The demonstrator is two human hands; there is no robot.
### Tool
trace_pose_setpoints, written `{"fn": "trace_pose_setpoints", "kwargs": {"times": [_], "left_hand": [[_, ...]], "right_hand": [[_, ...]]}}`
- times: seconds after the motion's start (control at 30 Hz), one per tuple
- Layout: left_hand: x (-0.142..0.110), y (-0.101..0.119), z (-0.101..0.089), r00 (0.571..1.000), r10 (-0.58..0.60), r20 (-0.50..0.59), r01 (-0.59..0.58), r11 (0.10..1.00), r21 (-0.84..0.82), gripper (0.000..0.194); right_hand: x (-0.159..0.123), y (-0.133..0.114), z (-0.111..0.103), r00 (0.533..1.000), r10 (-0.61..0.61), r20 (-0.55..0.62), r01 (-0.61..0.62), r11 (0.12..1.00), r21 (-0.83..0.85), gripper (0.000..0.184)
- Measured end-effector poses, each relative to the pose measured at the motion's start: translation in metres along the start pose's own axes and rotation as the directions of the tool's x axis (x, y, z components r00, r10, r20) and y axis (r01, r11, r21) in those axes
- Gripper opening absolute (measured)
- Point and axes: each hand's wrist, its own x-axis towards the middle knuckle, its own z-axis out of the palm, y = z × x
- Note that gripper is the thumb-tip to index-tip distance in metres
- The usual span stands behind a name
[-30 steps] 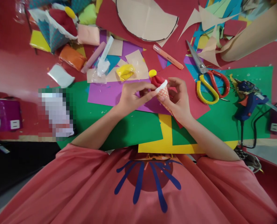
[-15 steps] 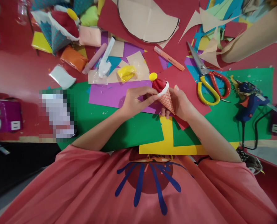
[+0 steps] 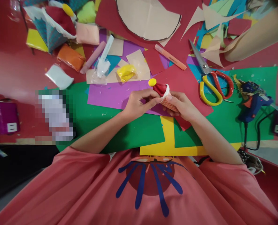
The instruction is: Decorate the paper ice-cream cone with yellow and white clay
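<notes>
Two hands, one left hand [image 3: 139, 103] and one right hand [image 3: 184, 106], at the centre. Two cones: one small cone [image 3: 170, 104] at the centre, one large cone [image 3: 51, 32] at ten o'clock. One pair of scissors [image 3: 207, 71] at two, one glue gun [image 3: 249, 107] at three. Two purple boxes [image 3: 6, 117], at nine and three.

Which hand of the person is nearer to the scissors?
The right hand. It holds the cone a little to the left of the scissors. The left hand pinches the cone's rim from its far side, farther from them.
</notes>
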Motion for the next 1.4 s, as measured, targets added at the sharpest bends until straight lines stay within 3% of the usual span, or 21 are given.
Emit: {"fn": "trace_pose_setpoints", "kwargs": {"times": [0.3,0.63,0.8,1.03,1.2,1.4], "left_hand": [[0.0,0.0,0.002,1.0,-0.016,-0.006,0.016,0.998,-0.066,0.031],[-0.001,0.002,0.002,0.997,-0.077,-0.01,0.076,0.993,-0.09,0.04],[-0.001,0.001,0.003,0.998,-0.056,-0.017,0.054,0.993,-0.109,0.036],[0.0,0.001,0.001,0.998,-0.069,-0.012,0.068,0.995,-0.07,0.037],[-0.001,-0.002,-0.003,1.0,0.02,0.004,-0.02,0.998,-0.06,0.033],[-0.007,-0.015,0.004,0.957,0.218,-0.191,-0.214,0.976,0.042,0.024]], "right_hand": [[0.002,0.001,0.001,0.998,-0.001,-0.059,-0.003,0.997,-0.072,0.059],[0.001,0.003,0.0,0.996,-0.085,-0.028,0.082,0.992,-0.095,0.052],[0.0,0.001,0.002,0.997,-0.065,-0.033,0.061,0.991,-0.115,0.051],[-0.001,0.002,0.001,0.991,-0.13,-0.042,0.124,0.985,-0.123,0.049],[-0.002,0.003,0.0,0.99,-0.138,-0.041,0.135,0.988,-0.068,0.053],[-0.002,0.003,0.001,0.969,-0.223,-0.105,0.202,0.962,-0.182,0.049]]}}
